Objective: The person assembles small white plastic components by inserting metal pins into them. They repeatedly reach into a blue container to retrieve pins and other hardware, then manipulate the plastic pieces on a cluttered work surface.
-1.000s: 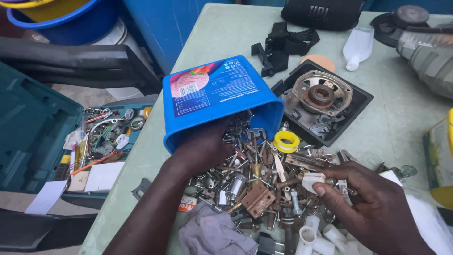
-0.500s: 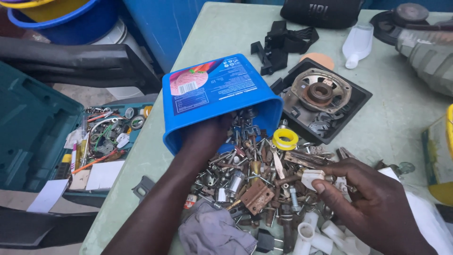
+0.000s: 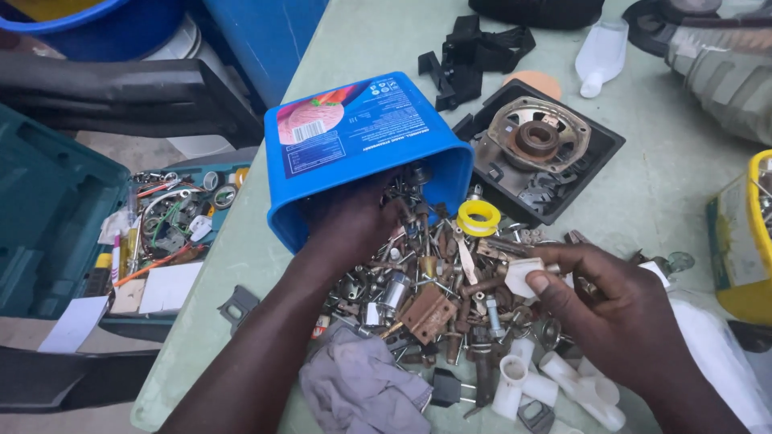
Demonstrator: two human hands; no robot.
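A blue plastic tub [image 3: 354,145] lies tipped on its side on the pale green table [image 3: 378,40], its long axis running from upper left to lower right and its mouth facing the viewer. From the mouth spills a heap of screws, bolts and rusty hinges [image 3: 426,297]. The left hand [image 3: 350,221] reaches into the mouth, fingers curled over the loose hardware. The right hand [image 3: 611,301] rests on the heap's right edge, thumb and fingers pinching a small white plastic piece [image 3: 521,275]. A yellow tape roll [image 3: 478,217] lies just beside the tub's rim. Beyond it, a black tray [image 3: 595,153] holds a metal motor part [image 3: 537,135]. A grey rag [image 3: 362,386] and white pipe fittings [image 3: 555,382] lie nearest the viewer. Left of the table, an open teal toolbox [image 3: 48,209] holds small tools.
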